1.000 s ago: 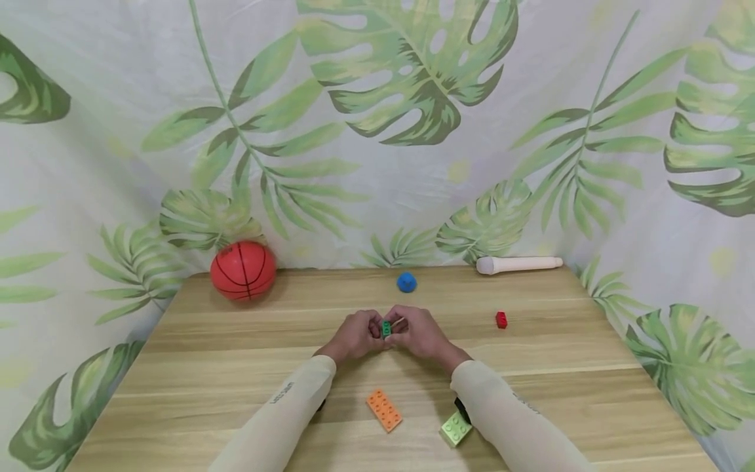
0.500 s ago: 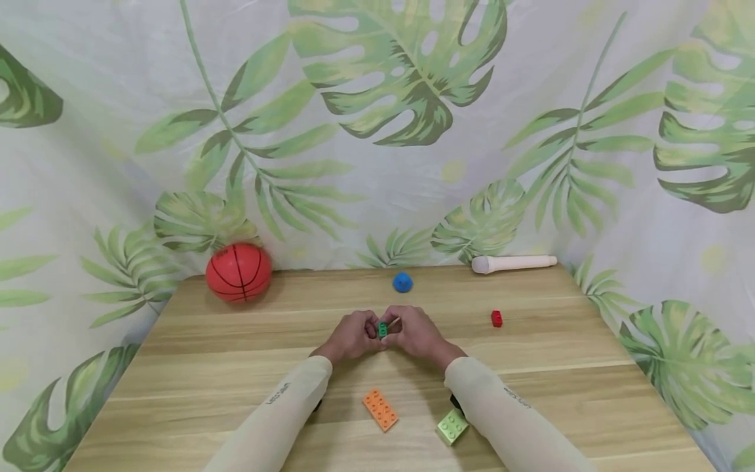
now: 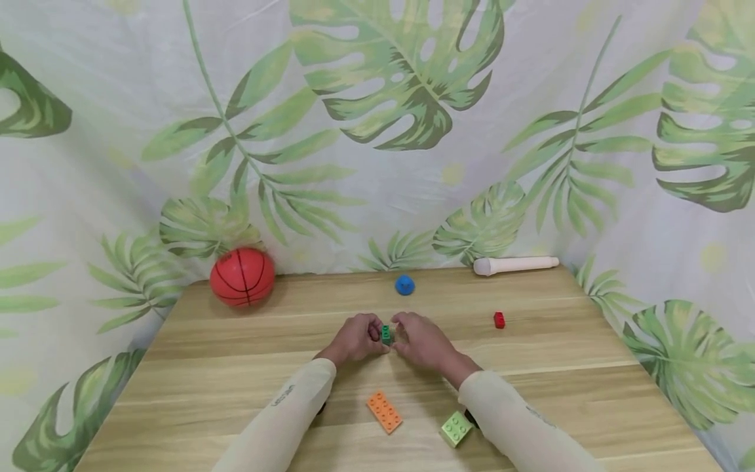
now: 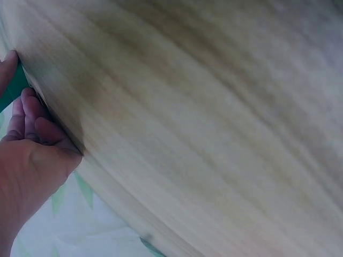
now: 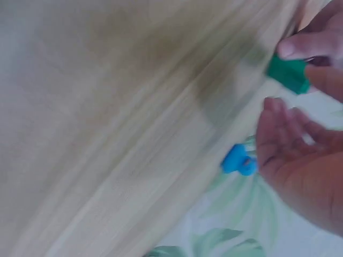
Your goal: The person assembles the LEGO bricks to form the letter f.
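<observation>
Near the middle of the table, my left hand (image 3: pixel 356 338) pinches a small green toy brick (image 3: pixel 386 334) between thumb and fingers. Its studs show in the head view. Just to the right, my right hand (image 3: pixel 422 341) is spread with a gap between its fingers and the brick. The right wrist view shows the side of the green brick (image 5: pixel 288 73) by the left fingertips, with the right hand's fingers (image 5: pixel 281 126) below it. At the left wrist view's edge, only part of the green brick (image 4: pixel 16 85) shows.
An orange brick (image 3: pixel 385 412) and a light green brick (image 3: pixel 456 429) lie between my forearms. A red brick (image 3: pixel 499 320) lies to the right. Along the back are a red ball (image 3: pixel 242 276), a small blue toy (image 3: pixel 405 285) and a white microphone (image 3: pixel 516 265).
Both hands were on the green brick earlier. Now the right hand has let go and opened slightly away to the right, while the left hand keeps hold of the brick.
</observation>
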A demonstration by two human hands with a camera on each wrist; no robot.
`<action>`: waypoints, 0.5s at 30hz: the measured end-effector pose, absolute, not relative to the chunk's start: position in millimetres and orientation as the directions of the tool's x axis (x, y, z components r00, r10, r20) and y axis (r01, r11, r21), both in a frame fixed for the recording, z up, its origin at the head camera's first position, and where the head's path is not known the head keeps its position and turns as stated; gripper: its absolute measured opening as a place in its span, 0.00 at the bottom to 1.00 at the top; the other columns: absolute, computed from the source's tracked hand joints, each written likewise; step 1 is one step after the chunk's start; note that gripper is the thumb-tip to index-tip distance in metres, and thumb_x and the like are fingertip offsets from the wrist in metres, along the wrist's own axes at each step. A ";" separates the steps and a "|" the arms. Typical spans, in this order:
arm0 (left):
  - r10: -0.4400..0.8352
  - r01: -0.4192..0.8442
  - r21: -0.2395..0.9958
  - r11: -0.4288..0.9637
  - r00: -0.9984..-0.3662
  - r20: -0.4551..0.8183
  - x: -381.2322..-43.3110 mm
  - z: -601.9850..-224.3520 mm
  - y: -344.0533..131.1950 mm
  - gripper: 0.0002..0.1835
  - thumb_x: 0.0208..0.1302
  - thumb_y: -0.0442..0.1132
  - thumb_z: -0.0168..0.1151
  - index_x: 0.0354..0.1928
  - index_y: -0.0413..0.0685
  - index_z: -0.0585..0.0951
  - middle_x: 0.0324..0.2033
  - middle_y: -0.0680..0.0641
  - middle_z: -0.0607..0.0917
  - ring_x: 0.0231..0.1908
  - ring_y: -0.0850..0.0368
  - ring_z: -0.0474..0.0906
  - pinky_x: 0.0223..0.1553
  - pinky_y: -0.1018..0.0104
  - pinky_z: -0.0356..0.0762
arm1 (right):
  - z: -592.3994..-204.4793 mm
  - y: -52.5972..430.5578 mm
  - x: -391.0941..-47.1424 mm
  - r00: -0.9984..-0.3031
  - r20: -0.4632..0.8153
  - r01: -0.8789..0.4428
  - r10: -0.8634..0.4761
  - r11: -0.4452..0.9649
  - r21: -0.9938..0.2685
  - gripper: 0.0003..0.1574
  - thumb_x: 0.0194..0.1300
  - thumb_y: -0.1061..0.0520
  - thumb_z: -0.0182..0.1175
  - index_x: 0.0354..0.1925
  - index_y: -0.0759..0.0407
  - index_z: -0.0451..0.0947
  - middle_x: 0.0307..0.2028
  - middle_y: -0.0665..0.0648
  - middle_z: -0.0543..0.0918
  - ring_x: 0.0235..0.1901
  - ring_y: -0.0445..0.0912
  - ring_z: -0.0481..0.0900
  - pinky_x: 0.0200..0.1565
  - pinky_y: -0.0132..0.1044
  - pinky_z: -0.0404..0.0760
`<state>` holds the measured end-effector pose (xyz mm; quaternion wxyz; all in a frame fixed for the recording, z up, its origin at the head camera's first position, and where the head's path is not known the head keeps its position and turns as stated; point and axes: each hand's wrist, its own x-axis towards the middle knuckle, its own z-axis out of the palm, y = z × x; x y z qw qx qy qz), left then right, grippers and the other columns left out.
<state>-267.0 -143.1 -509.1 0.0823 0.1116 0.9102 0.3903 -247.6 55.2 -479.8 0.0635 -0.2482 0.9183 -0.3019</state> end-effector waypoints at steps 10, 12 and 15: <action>0.260 0.125 0.725 0.678 -0.962 -0.077 -266.6 -505.8 -143.3 0.16 0.56 0.35 0.84 0.41 0.44 0.84 0.33 0.49 0.84 0.34 0.60 0.77 0.41 0.68 0.77 | -467.6 57.0 -169.2 -0.797 -0.266 -0.321 -0.543 0.753 -0.574 0.26 0.70 0.40 0.72 0.49 0.59 0.80 0.41 0.52 0.81 0.36 0.41 0.76 0.40 0.36 0.81; 0.258 0.123 0.723 0.680 -0.963 -0.079 -266.5 -506.6 -143.3 0.16 0.56 0.35 0.84 0.41 0.44 0.84 0.33 0.50 0.84 0.35 0.60 0.77 0.41 0.68 0.77 | -467.1 51.6 -158.6 -0.771 -0.285 -0.365 -0.569 0.762 -0.535 0.31 0.68 0.36 0.74 0.53 0.57 0.79 0.44 0.50 0.79 0.38 0.40 0.75 0.45 0.36 0.81; 0.252 0.120 0.726 0.677 -0.965 -0.076 -265.4 -509.8 -142.6 0.17 0.56 0.35 0.84 0.41 0.44 0.84 0.33 0.50 0.84 0.35 0.60 0.77 0.41 0.67 0.77 | -470.4 43.7 -145.4 -0.746 -0.283 -0.446 -0.603 0.768 -0.461 0.31 0.66 0.38 0.76 0.54 0.54 0.78 0.44 0.47 0.77 0.37 0.37 0.72 0.43 0.33 0.79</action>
